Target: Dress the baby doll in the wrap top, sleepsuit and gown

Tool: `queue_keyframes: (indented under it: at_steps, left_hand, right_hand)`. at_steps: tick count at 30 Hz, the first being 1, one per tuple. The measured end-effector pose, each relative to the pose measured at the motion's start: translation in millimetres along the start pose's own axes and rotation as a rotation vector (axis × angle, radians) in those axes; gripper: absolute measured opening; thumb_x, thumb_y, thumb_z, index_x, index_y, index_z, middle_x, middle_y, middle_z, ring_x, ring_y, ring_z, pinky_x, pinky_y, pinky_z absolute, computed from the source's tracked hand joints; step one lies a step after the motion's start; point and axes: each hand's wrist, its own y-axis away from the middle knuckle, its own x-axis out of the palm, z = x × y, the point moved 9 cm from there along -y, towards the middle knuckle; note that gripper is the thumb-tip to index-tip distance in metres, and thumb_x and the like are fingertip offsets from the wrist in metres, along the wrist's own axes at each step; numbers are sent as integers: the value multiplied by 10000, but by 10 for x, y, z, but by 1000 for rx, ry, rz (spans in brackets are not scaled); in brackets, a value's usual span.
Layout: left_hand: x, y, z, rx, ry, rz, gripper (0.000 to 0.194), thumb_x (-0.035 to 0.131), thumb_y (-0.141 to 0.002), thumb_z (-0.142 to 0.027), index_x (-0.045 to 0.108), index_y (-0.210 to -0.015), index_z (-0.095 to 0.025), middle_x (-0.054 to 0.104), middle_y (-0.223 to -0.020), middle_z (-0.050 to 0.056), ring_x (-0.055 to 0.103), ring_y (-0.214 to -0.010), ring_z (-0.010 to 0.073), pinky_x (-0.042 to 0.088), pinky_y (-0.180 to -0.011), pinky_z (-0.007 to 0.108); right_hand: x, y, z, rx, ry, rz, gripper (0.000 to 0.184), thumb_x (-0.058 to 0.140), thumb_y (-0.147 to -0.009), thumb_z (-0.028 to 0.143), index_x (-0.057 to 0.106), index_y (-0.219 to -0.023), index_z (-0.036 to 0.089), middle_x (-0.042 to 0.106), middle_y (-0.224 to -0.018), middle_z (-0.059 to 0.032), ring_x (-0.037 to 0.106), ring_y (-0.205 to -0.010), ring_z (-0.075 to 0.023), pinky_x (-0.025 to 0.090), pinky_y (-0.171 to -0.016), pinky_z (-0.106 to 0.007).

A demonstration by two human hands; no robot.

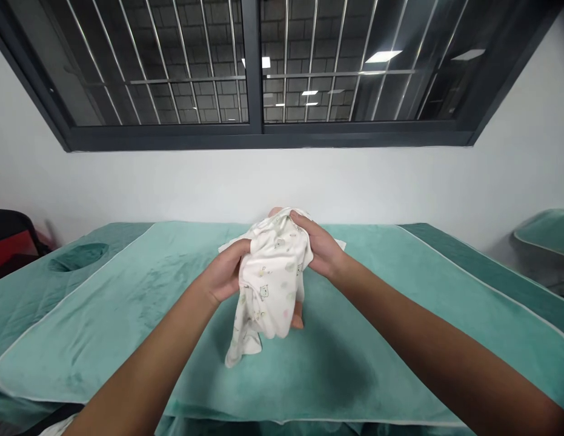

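Observation:
A small white baby garment (pixel 269 284) with a pale animal print hangs bunched between my hands above a teal towel (pixel 127 321). My left hand (pixel 225 272) is closed on its left side. My right hand (pixel 320 245) grips its upper right, fingers curled over the cloth. Something pink and skin-toned, perhaps a doll, shows at the top (pixel 276 211) and below the garment (pixel 298 316); most of it is hidden by the cloth.
The towel covers a green padded table (pixel 491 266) with a face hole (pixel 77 257) at the left. A white wall and a barred dark window (pixel 254 66) lie behind. A second green table (pixel 547 233) stands at the right, a red and black object (pixel 9 242) at the left.

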Motion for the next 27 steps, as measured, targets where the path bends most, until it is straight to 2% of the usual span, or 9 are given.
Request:
queue_keyframes:
  at_steps: [3,7,9,12,14,16,19,22,27]
  left_hand:
    - [-4,28,-136,79,11,-15,400,660,-717,-375,688,-1035,-134,733,-924,102,670,-968,323,518,-864,415]
    - [42,-6,-202,134,-74,-67,413,753,-704,-300,665,-1070,-128,729,-925,110,695,-869,283,534,-832,394]
    - [35,-33,-158,118,-75,-94,422,746,-729,-312,651,-1099,-132,727,-940,113,698,-844,268,541,-810,385]
    - [-59,-21,-134,129,-131,-145,452,725,-755,-381,647,-1126,-134,723,-986,118,694,-858,248,541,-788,345]
    - [-38,-2,-42,38,-241,-55,497,761,-723,-350,643,-1151,-128,716,-1032,131,684,-903,257,534,-802,341]
    - [11,26,65,-59,-313,61,540,792,-691,-283,630,-1183,-131,705,-1084,136,668,-967,276,522,-847,360]
    - [-83,-7,7,43,-210,-28,483,745,-745,-298,628,-1185,-137,696,-1117,121,652,-1021,271,506,-902,359]
    - [-216,-65,-7,161,-17,-166,447,656,-817,-395,624,-1182,-139,704,-1088,108,657,-1009,246,510,-897,330]
    - [-192,-83,196,72,-47,-178,515,630,-814,-483,608,-1190,-133,724,-971,116,687,-885,242,540,-774,314]
  right_hand:
    - [39,35,-109,83,-72,81,479,574,-822,588,640,-1068,182,707,-937,-71,653,-889,-204,508,-839,-335]
    - [352,261,-282,281,41,506,504,767,-691,472,665,-1068,153,708,-958,-88,660,-906,-224,513,-850,-355]
    - [434,334,-272,290,49,612,506,800,-669,400,658,-1089,155,707,-974,-87,658,-937,-232,514,-858,-361]
    - [266,187,-113,145,-93,363,454,737,-739,437,647,-1095,170,696,-1045,-85,637,-1013,-228,498,-906,-345]
    - [131,122,-106,126,-205,201,464,662,-788,513,642,-1085,157,694,-1051,-98,629,-1035,-240,491,-924,-357]
    - [110,123,-216,205,-285,158,521,589,-819,577,634,-1086,132,700,-1005,-116,637,-1012,-260,499,-906,-389]
    - [157,186,-382,266,-348,163,576,572,-820,603,616,-1122,114,704,-960,-120,650,-962,-267,517,-856,-396]
    - [257,295,-499,246,-285,242,525,709,-766,461,601,-1169,142,707,-966,-87,662,-896,-229,528,-782,-331]
    - [376,464,-732,366,-217,463,556,732,-747,450,601,-1190,141,708,-981,-99,669,-835,-211,525,-718,-309]
